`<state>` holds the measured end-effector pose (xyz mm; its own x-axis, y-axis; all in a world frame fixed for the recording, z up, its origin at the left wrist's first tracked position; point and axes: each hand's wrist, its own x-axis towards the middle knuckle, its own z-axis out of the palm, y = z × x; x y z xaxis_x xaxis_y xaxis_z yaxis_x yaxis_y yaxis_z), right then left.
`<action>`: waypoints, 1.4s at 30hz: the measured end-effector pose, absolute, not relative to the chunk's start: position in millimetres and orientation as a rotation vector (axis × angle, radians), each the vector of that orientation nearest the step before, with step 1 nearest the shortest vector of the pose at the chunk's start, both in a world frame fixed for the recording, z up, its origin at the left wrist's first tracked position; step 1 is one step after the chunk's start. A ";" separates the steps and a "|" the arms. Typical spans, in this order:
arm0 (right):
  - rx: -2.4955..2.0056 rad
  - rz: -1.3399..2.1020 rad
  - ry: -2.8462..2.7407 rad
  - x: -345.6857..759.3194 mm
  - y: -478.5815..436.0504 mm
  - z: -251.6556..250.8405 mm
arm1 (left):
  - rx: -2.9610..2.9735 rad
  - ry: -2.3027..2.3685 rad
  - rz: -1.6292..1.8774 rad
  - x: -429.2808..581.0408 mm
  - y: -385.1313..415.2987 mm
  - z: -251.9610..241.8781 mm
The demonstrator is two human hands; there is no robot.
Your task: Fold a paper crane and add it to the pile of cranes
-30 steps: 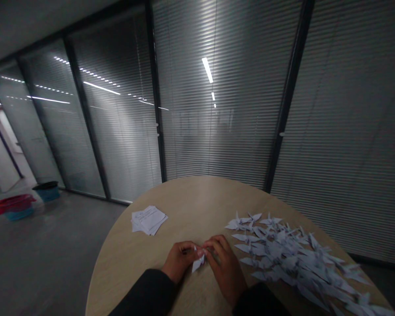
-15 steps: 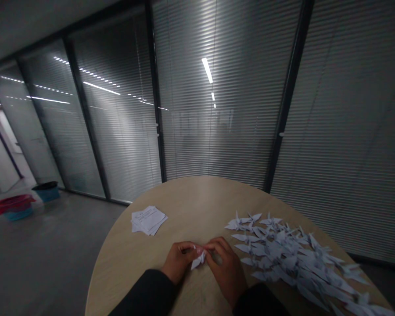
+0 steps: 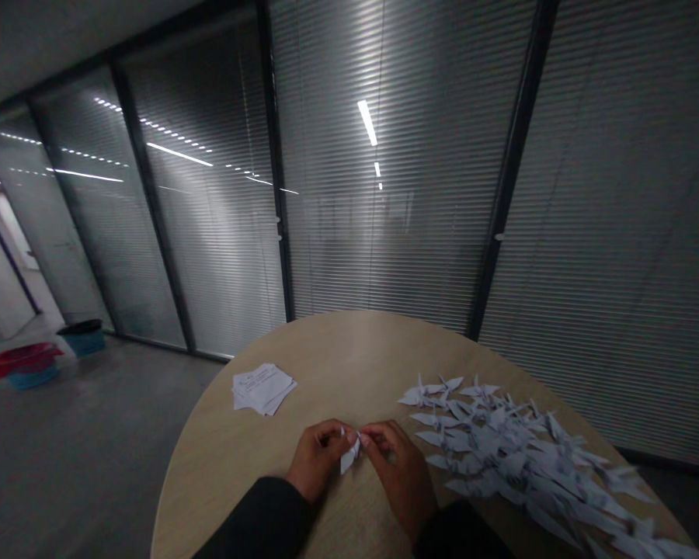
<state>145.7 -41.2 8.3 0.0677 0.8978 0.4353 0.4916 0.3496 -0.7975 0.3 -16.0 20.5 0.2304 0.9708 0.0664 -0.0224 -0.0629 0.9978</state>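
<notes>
Near the front of the round wooden table (image 3: pixel 349 349), a small folded white paper (image 3: pixel 349 458) is pinched between both hands. My left hand (image 3: pixel 318 458) grips its left side with thumb and fingers. From the right, my right hand (image 3: pixel 399 466) pinches its upper tip, the fingertips close to those of the left. Part of the paper is hidden behind the fingers. A large group of folded white paper cranes (image 3: pixel 518 458) covers the table's right side, just beyond my right hand.
A stack of white paper sheets (image 3: pixel 264 388) with printed lines lies at the table's left. On the floor at the far left stand a red-lined bucket (image 3: pixel 26 363) and a black-lined one (image 3: pixel 82 338). Glass partitions with blinds (image 3: pixel 384 233) rise behind the table.
The fingertips of my right hand have shifted slightly on the paper's upper part. The folded paper has turned a little and looks narrower. The cranes and the stack have not moved.
</notes>
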 end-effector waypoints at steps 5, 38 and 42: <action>-1.313 0.503 -1.584 145.8 -41.0 9.2 | 1.416 0.997 1.080 0.3 -13.5 13.2; -1.282 0.563 -1.803 140.2 -43.1 1.3 | 1.715 1.041 1.021 -2.2 -19.7 17.1; -1.286 0.595 -1.787 141.2 -42.6 6.4 | 1.725 1.033 1.015 -2.5 -20.0 16.9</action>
<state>141.2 -42.6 6.4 -0.1264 0.9276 0.3515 0.5322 0.3624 -0.7651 -2.5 -20.0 16.9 0.3260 0.9227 0.2060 0.2228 -0.2868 0.9317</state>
